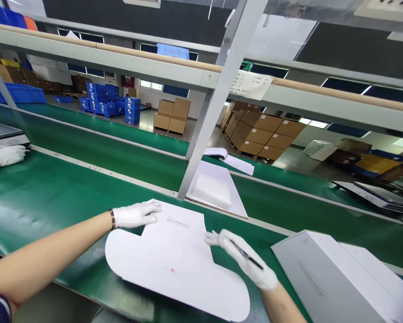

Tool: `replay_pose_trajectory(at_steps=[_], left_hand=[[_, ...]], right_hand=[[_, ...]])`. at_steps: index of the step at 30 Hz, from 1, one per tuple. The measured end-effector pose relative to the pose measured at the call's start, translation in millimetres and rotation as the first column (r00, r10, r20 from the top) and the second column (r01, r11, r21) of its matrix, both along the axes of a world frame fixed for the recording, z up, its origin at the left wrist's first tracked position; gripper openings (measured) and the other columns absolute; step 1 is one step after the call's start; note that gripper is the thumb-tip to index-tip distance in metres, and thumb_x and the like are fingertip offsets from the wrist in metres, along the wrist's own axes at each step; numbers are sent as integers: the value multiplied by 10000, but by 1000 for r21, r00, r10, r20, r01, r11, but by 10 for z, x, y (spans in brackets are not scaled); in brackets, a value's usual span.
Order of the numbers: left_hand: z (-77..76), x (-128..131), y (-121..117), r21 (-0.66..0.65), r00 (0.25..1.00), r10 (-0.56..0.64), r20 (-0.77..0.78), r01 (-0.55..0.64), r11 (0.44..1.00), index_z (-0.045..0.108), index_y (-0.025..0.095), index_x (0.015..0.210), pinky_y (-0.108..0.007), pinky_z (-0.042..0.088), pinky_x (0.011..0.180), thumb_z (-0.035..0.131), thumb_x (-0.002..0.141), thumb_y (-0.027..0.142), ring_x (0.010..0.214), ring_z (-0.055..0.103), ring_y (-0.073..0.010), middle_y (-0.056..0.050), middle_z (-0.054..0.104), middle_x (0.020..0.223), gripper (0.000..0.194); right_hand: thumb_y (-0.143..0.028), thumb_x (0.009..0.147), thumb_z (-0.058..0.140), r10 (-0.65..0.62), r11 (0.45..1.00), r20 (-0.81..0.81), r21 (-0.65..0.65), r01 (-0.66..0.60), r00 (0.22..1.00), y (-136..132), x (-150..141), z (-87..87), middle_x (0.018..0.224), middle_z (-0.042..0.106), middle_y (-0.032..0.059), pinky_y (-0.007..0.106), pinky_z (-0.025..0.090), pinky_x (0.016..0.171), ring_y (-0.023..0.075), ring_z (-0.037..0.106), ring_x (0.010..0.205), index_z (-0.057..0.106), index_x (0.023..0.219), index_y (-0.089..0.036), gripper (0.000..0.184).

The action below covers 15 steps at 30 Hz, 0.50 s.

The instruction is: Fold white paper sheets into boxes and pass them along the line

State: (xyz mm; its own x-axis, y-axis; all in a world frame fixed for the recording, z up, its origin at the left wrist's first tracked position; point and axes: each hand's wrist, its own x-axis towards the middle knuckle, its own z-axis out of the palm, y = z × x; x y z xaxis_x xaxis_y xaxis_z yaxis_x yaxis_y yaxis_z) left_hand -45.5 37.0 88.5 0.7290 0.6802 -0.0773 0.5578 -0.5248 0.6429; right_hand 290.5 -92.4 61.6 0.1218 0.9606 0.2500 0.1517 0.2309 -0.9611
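Observation:
A large flat white sheet (174, 264) with rounded corners lies on the green work surface (46, 193) in front of me. My left hand (136, 214), in a white glove with a bead bracelet at the wrist, rests flat on the sheet's upper left part with fingers stretched out. My right hand (243, 258), also gloved, is at the sheet's right edge. Its fingers are extended and a thin dark pen (246, 255) lies across them.
A grey-white box (325, 278) sits at the right. A white foam sheet (218, 188) lies behind a slanted metal post (214, 103). Another person's gloved hand (8, 154) rests at the far left beside a flat panel. Cardboard boxes and blue crates stand beyond.

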Motion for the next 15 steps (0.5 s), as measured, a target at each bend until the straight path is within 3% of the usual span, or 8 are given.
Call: replay_pose_trajectory(at_steps=[3,7,10,13,15], left_hand=[[17,-69,-337,193,968,-145,-205,185,964,447,198,1445,-472,260,1173,442,937,567,1401,331,-336,-99,364,1520,628],[-319,-46,-739,484,984,-125,-124,170,859,391,123,1474,-483,265,1170,490,925,563,1402,311,-375,-166,327,1528,710],[-446,29,-716,543,977,-102,-190,191,817,367,119,1483,-490,266,1166,435,955,537,1405,315,-349,-176,339,1521,677],[-361,143,-560,539,965,-34,-261,175,824,417,129,1456,-575,215,1157,366,975,532,1398,322,-357,-175,393,1493,629],[-308,184,-524,537,965,61,-254,88,839,461,140,1430,-639,140,1149,400,947,578,1410,276,-397,-174,385,1499,654]], right_hand=[[-423,804,729,-10,999,114,-37,14,993,-403,-115,-113,587,588,-4,400,579,715,240,616,588,698,826,-253,175],[-345,895,621,-69,997,292,-17,77,954,-694,-487,-470,547,546,-28,374,591,628,222,572,482,667,1137,-286,254],[-313,895,587,-38,998,470,65,8,882,-636,-559,-626,571,560,-24,440,583,829,252,633,610,637,1200,-292,310],[-282,869,578,-1,986,578,135,-95,816,-442,-473,-629,692,621,8,553,372,1088,282,650,883,608,1231,-225,367],[-315,851,583,-86,985,585,171,-19,806,-361,-446,-637,900,667,69,587,282,1124,307,592,1065,619,1130,-192,307]])
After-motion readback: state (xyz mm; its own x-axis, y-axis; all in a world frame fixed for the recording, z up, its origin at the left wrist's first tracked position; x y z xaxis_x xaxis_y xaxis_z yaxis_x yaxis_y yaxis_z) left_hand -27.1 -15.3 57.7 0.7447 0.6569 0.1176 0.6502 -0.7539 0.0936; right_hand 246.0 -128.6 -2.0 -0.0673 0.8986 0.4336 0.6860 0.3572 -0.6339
